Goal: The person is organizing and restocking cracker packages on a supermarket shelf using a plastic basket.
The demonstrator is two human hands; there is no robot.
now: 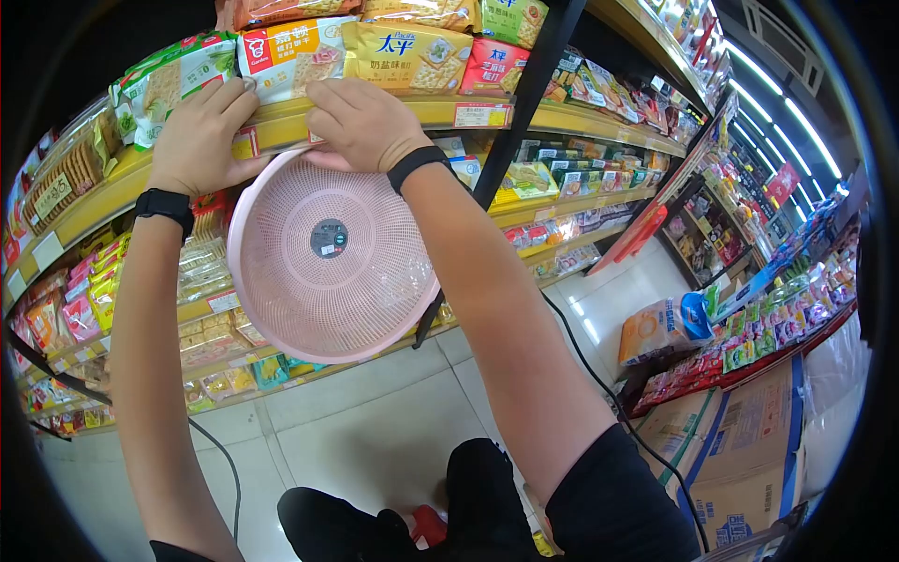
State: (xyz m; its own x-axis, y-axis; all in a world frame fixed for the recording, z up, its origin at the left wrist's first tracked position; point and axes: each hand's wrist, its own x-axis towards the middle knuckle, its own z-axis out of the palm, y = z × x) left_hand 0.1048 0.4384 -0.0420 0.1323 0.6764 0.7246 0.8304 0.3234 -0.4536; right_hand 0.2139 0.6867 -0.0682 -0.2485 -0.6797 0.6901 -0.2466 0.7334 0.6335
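A round pink plastic colander (281,272) with a dark round label inside is held up against the shelf front, its open side toward me. My left hand (204,140) is at its upper left rim, thumb along the rim and fingers curled up over the shelf edge against a green-and-white cracker pack (178,80). At the upper rim, my right hand (363,124) has its thumb on the colander, while its bent fingers reach the white-and-orange cracker pack (295,58) and the yellow cracker pack (405,61). The thumbs partly hide the rim.
Yellow-edged shelves (552,211) full of packaged snacks run across the front and right. A dark upright post (524,108) divides them. Cardboard boxes (740,450) and a candy display (777,318) stand at right. A black cable (599,375) hangs beside my right arm.
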